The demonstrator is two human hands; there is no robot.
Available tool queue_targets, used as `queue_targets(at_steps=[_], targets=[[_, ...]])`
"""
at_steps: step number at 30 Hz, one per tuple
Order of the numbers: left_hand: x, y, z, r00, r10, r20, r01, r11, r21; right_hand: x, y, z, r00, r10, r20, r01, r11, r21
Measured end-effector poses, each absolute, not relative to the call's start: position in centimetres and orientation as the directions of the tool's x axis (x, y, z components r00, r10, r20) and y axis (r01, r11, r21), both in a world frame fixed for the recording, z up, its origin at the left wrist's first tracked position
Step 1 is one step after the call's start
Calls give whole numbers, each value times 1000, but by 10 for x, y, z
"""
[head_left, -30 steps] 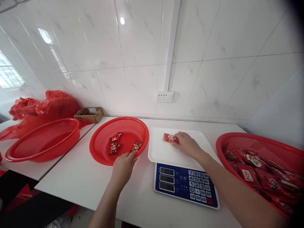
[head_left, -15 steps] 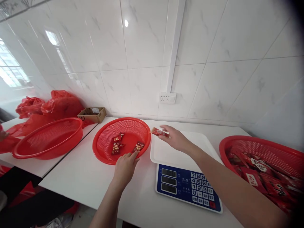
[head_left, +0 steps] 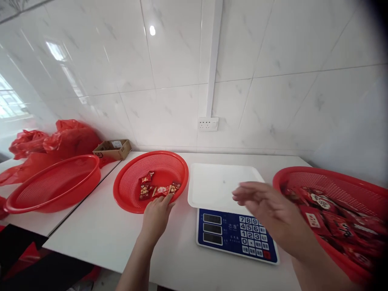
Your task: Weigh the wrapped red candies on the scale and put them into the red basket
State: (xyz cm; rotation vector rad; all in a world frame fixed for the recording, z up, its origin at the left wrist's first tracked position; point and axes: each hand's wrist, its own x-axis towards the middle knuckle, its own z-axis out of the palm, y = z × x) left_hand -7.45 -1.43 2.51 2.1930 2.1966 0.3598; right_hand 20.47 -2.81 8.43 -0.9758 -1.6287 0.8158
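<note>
My left hand (head_left: 157, 218) grips the near rim of the middle red plastic basket (head_left: 121, 180), its fingers over the edge. Inside that basket lie several small red packets (head_left: 145, 191); one brighter red packet (head_left: 161, 190) rests close to my left fingertips. My right hand (head_left: 269, 208) hovers, slightly blurred, over the front right of the weighing scale (head_left: 232, 233), with fingers loosely curved and nothing in them. The scale's white tray (head_left: 212, 182) has nothing on it. To the right, another red basket (head_left: 327, 173) holds a heap of red packets (head_left: 333, 218).
A third red basket (head_left: 54, 202) stands on the left table, with red plastic bags (head_left: 72, 139) behind it. A small cardboard box (head_left: 112, 150) sits near the tiled wall. A wall socket (head_left: 208, 124) is above the scale.
My right hand has let go of the red packet, which now lies in the middle basket, and has moved right across the scale. My left hand stays at the rim. The view has shifted slightly.
</note>
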Motion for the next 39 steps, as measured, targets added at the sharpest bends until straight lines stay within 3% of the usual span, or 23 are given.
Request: queue_targets(at_steps=[3, 7, 10, 14, 19, 22, 26, 28, 39], targets=[[-75, -13, 25, -32, 988, 153, 986, 6, 166, 238, -30, 59, -95, 975, 203, 436, 224, -872], [-78, -11, 24, -18, 985, 174, 990, -6, 138, 304, -38, 45, 125, 977, 173, 535, 81, -841], [-85, -6, 18, -15, 982, 190, 990, -12, 140, 351, -49, 51, 195, 976, 93, 631, -52, -774], [-101, 7, 2, -35, 979, 203, 981, -4, 193, 388, -56, 60, 150, 988, -29, 812, -140, -566], [-115, 29, -12, 7, 968, 251, 977, -60, 205, 395, -40, 53, -21, 985, -173, 914, -52, -403], [-116, 38, -10, -3, 966, 260, 978, -51, 203, 388, -26, 47, -48, 979, -196, 943, -20, -332], [-116, 44, -7, 0, 963, 269, 975, -60, 216, 380, -13, 39, -87, 987, -133, 991, 72, -114], [-119, 45, -9, 21, 952, 304, 965, -99, 242, 383, -11, 37, -82, 991, -108, 995, 75, -68], [-82, 14, 21, -23, 799, 601, 926, -209, 313, 413, 17, 53, 60, 998, -35, 985, -65, -160]])
